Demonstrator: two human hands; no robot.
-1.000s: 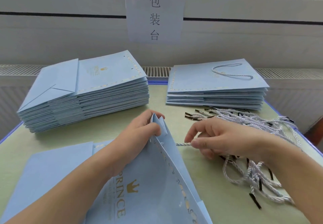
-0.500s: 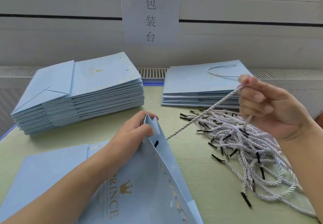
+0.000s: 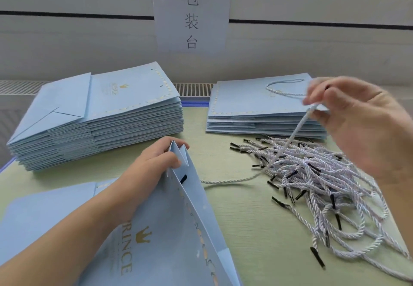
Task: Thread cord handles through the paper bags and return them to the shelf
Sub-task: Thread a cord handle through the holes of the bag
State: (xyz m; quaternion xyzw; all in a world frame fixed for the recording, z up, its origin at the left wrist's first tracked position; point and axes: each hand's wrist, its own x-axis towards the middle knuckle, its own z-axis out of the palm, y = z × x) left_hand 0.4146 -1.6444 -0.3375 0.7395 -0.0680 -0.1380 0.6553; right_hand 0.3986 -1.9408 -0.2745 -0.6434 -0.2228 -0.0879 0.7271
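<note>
While one cord is part-way through a bag, the bench holds the following, largest first.

Table (image 3: 245, 230): green top, blue edge, bearing all items below.

Left stack (image 3: 96, 116): flat blue bags with no handles in sight, presumably awaiting cords; gold "PRINCE" and a crown on the top one.

Open bag (image 3: 161, 241): blue, propped up at near centre, printed "PRINCE" under a gold crown, with a dotted gold border. The left hand (image 3: 152, 163) pinches its folded top corner.

Right stack (image 3: 261, 111): shorter, the top bag already carrying a cord loop; judged finished.

Cord heap (image 3: 324, 185): loose white twisted cords with black tips, right of the open bag.

Paper sign (image 3: 191, 15): fixed to the wall behind, reading 包装台.

Right hand (image 3: 357, 125): raised over the heap, fingertips pinching the cord (image 3: 290, 138) near its upper end.

Cord: runs down from that pinch and across the table to the bag's top edge; a black tip shows inside the bag mouth.

Step judged: first hole threaded. Next calls for feeding the free end through the second hole, then stacking the bag.
</note>
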